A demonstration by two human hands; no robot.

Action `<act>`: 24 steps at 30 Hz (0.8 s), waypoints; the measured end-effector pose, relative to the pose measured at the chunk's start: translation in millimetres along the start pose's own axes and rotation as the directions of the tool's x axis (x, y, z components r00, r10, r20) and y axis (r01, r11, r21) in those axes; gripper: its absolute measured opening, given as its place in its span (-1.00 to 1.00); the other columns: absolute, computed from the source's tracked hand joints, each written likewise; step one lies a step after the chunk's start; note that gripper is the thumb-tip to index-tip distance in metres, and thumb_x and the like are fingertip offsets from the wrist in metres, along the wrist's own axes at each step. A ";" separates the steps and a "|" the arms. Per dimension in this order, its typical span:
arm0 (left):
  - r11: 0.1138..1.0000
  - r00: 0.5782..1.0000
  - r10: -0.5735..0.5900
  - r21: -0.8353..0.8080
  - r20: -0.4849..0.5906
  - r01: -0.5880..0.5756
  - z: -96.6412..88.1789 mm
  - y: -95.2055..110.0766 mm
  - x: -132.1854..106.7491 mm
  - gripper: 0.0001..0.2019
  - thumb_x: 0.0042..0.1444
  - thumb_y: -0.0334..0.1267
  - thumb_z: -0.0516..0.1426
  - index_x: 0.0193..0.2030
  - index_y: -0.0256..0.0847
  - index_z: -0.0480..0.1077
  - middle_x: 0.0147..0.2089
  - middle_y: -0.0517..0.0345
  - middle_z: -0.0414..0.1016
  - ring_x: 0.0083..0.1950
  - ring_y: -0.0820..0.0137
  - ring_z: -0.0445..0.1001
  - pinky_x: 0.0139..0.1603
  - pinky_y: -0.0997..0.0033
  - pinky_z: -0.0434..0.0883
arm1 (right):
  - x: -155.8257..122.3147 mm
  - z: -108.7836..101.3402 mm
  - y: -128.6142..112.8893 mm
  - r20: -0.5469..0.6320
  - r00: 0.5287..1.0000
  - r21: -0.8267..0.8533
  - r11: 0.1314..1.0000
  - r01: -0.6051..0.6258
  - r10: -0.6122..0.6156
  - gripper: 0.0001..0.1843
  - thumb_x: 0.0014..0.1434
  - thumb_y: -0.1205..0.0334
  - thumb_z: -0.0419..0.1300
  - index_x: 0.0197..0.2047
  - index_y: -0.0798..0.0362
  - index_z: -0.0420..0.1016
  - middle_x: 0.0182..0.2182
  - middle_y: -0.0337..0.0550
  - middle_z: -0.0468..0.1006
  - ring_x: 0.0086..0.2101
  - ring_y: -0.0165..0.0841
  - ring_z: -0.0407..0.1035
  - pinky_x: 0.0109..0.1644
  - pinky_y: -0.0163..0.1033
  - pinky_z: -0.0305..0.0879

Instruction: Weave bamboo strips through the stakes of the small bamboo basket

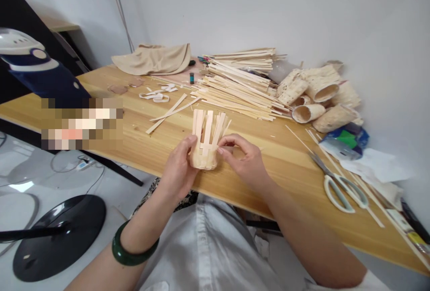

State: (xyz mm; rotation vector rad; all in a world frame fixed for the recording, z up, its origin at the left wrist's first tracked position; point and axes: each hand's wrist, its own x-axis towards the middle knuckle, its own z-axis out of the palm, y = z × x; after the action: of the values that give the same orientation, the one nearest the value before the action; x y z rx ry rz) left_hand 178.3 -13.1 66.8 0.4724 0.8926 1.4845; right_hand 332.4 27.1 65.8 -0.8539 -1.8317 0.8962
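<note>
A small, partly woven basket [205,156] of pale wooden strips stands near the table's front edge, its upright strips pointing up and fanning slightly apart. My left hand [181,163] is wrapped round its left side, with the thumb along the wall. On the right side, my right hand [243,154] pinches a thin strip against the basket between thumb and forefinger. The far side of the weave and some of my left fingers are hidden. Two loose flat strips [173,112] lie crossed just beyond the basket.
Piles of wooden strips [235,87] lie at the back, with finished woven cylinders [309,114] to their right. Scissors [339,185] rest at the right among long thin strips. A beige cloth hat [152,60], a thread spool [191,78] and white ribbon [154,97] lie at the back left.
</note>
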 end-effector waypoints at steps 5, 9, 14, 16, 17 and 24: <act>0.998 0.997 -0.062 -0.021 -0.045 0.061 1.4 4.5 -1.4 -0.77 0.03 -0.24 0.23 -0.15 -0.21 0.52 -0.19 0.12 0.64 -0.20 0.30 0.57 -0.24 0.39 0.52 | -2.0 0.2 2.4 -0.037 0.999 -0.045 0.998 0.035 -0.037 -0.95 0.23 0.22 0.23 -0.23 -0.02 0.50 -0.27 -0.16 0.64 -0.22 -0.28 0.51 -0.04 -0.16 0.45; 0.991 0.990 -0.114 -0.077 -0.084 0.108 0.8 7.6 -2.0 -0.80 0.00 -0.30 0.20 -0.19 -0.20 0.51 -0.20 0.14 0.63 -0.26 0.31 0.56 -0.29 0.37 0.54 | -3.6 1.6 4.0 -0.042 0.996 -0.046 0.996 0.077 -0.079 -0.94 0.25 0.21 0.25 -0.19 -0.04 0.52 -0.22 -0.13 0.67 -0.17 -0.25 0.53 0.04 -0.10 0.43; 0.973 0.975 -0.197 -0.142 -0.099 0.182 2.4 8.0 -2.8 -0.81 0.05 -0.33 0.14 -0.21 -0.25 0.53 -0.28 0.11 0.62 -0.36 0.33 0.54 -0.40 0.36 0.54 | -2.0 0.7 4.1 0.043 0.994 0.006 0.995 0.097 -0.097 -0.96 0.26 0.23 0.25 -0.22 -0.02 0.52 -0.24 -0.16 0.66 -0.17 -0.28 0.54 0.01 -0.15 0.46; 0.970 0.974 -0.207 -0.151 -0.093 0.192 4.1 7.5 -1.3 -0.80 0.12 -0.29 0.12 -0.22 -0.29 0.55 -0.31 0.07 0.62 -0.39 0.34 0.53 -0.41 0.39 0.52 | -1.5 -0.2 5.8 0.042 0.992 -0.039 0.992 0.123 -0.121 -0.96 0.26 0.25 0.24 -0.21 -0.03 0.53 -0.23 -0.15 0.67 -0.17 -0.27 0.55 0.03 -0.13 0.46; 0.968 0.975 -0.209 -0.154 -0.074 0.196 4.9 7.2 0.1 -0.78 0.16 -0.27 0.11 -0.21 -0.31 0.56 -0.29 0.04 0.63 -0.37 0.34 0.54 -0.40 0.38 0.53 | -1.4 -0.8 7.0 0.028 0.987 -0.085 0.984 0.157 -0.156 -0.95 0.26 0.26 0.24 -0.20 -0.04 0.54 -0.22 -0.15 0.68 -0.16 -0.26 0.55 0.08 -0.09 0.45; 0.994 0.993 -0.103 0.017 -0.063 0.104 1.6 1.0 11.3 -0.78 0.20 -0.16 0.24 -0.18 -0.27 0.59 -0.20 0.00 0.69 -0.21 0.23 0.62 -0.16 0.28 0.57 | -1.7 -1.8 14.4 -0.046 0.909 -0.352 0.858 0.374 -0.415 -0.84 0.34 0.39 0.18 -0.11 -0.04 0.53 -0.22 -0.19 0.71 -0.18 -0.32 0.57 0.37 0.05 0.24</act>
State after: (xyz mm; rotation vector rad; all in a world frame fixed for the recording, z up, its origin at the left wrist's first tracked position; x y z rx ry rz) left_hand 177.3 -1.7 66.1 0.3909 0.9680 1.4028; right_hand 337.3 33.3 53.5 -0.6758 -1.9848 0.2667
